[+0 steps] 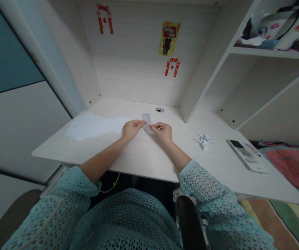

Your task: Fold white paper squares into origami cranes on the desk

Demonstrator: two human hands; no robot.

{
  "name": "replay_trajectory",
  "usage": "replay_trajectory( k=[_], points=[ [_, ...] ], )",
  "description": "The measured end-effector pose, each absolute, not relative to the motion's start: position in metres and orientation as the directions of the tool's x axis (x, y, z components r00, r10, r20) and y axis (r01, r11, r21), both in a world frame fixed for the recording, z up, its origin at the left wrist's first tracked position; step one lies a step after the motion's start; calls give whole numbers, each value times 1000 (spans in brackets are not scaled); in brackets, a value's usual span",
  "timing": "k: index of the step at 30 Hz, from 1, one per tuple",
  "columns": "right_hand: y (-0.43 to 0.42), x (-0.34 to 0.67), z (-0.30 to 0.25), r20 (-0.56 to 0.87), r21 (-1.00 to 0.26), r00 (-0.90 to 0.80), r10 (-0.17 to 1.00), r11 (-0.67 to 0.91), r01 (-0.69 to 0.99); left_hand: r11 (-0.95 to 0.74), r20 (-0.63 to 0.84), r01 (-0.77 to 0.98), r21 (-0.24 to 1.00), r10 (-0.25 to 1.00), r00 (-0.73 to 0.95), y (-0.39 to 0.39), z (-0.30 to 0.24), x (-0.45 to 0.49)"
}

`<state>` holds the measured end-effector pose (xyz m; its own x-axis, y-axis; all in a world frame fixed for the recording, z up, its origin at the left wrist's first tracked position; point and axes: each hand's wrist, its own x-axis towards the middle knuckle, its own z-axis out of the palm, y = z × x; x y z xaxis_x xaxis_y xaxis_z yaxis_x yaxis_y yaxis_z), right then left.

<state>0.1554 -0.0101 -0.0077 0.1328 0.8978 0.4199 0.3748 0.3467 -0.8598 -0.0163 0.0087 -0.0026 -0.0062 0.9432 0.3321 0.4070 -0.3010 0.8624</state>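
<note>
A small whitish strip of paper (146,118) is held upright over the desk, between my two hands. My left hand (133,128) pinches its left edge with thumb and forefinger. From the other side, my right hand (163,131) pinches the right edge, its other fingers curled in. Left of my hands, several white paper sheets (87,125) lie spread and overlapping, reaching close to my left hand. On the right of the desk sits a small heap of folded white paper pieces (204,140).
The white desk (149,159) has a round cable hole (160,110) near its back wall. A phone (247,156) lies at the right. A vertical divider (204,80) and a loaded shelf (274,52) rise behind. A chair armrest (191,222) stands below the front edge.
</note>
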Motion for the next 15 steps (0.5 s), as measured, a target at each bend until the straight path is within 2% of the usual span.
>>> replay_trajectory(
  k=[5,9,15],
  points=[
    [-15,155,-3,482,-785,86,872,386,485,-294,280,280,914,956,91,6,0,-9],
    [-15,155,-2,468,-805,45,883,405,434,-287,266,170,943,954,137,7,3,-8],
    [-12,156,-3,459,-841,24,888,426,333,-303,276,130,944,942,190,6,12,-8]
  ],
)
